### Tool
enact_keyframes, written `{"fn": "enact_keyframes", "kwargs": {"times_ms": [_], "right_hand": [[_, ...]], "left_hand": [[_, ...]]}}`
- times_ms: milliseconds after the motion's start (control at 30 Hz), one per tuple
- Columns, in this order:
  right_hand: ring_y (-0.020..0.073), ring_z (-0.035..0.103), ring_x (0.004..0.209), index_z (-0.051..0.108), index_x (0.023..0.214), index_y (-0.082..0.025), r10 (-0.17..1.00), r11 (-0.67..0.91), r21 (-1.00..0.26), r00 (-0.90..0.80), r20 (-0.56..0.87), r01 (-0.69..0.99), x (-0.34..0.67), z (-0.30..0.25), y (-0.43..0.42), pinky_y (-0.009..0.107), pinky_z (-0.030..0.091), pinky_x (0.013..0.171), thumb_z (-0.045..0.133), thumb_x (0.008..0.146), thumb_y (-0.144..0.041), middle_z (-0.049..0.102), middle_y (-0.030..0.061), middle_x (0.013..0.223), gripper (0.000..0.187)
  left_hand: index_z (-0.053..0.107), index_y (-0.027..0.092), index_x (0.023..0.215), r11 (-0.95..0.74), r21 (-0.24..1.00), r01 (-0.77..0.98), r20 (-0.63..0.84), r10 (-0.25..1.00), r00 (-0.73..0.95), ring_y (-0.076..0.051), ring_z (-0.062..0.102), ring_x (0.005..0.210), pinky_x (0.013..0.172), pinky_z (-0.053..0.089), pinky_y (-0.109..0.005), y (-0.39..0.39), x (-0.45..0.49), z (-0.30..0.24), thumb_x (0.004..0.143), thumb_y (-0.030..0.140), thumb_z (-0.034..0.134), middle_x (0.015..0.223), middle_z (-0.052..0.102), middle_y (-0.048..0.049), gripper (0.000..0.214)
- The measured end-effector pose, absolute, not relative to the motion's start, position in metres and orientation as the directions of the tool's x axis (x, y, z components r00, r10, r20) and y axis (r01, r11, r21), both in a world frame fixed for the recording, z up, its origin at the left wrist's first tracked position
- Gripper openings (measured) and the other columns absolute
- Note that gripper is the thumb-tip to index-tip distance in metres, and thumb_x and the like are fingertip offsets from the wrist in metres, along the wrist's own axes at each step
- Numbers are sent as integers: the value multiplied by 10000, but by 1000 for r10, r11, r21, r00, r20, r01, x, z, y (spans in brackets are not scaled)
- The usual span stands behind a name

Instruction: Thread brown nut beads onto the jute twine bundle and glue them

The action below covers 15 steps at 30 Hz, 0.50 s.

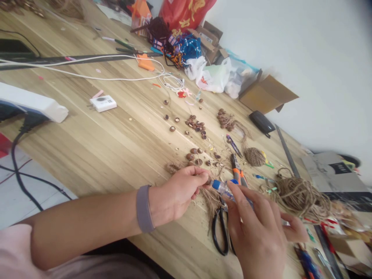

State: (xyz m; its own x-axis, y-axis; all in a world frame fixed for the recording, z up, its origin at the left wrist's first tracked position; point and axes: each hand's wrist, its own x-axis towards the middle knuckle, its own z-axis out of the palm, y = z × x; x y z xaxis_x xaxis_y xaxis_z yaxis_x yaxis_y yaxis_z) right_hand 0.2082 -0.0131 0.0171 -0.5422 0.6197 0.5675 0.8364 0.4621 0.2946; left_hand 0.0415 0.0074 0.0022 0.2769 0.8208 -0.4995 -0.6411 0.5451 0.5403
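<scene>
My left hand (178, 190), with a grey band at the wrist, pinches a small brown nutshell (208, 179) between thumb and fingers. Strands of twine (212, 199) hang just below it. In my right hand (258, 224) is a small clear bottle with a blue tip (215, 184), pointed at the nutshell; whether they touch I cannot tell. The fingers cover most of the bottle. Black-handled scissors (220, 232) lie under the right hand. Behind the hands are pliers with orange and grey handles (236, 170) and several loose nutshells (194, 151).
More nutshells (196, 124) and a strung bunch (226, 119) lie farther back. To the right are a twine ball (255, 156), a large twine coil (302, 195) and a pen (234, 145). A white charger (104, 103), power strip (31, 101) and cable (116, 79) occupy the left.
</scene>
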Motion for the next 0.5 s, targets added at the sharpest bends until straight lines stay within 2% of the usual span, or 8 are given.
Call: {"fn": "enact_keyframes", "kwargs": {"times_ms": [200, 500], "right_hand": [[207, 601, 894, 602, 1142, -216, 612, 452, 303, -538, 579, 839, 207, 18, -13, 328, 366, 780, 544, 880, -141, 662, 76, 960, 279], [190, 612, 849, 615, 1127, -216, 592, 456, 321, -553, 587, 830, 207, 19, -12, 322, 371, 757, 584, 873, -169, 670, 65, 961, 260]], "left_hand": [[547, 147, 756, 542, 539, -644, -504, 821, 269, -56, 376, 508, 511, 227, -229, 7, 42, 1, 858, 138, 543, 660, 522, 26, 103], [532, 149, 768, 543, 538, -645, -503, 821, 271, -51, 385, 508, 500, 225, -223, 8, 42, 2, 880, 131, 515, 658, 514, 30, 114]]}}
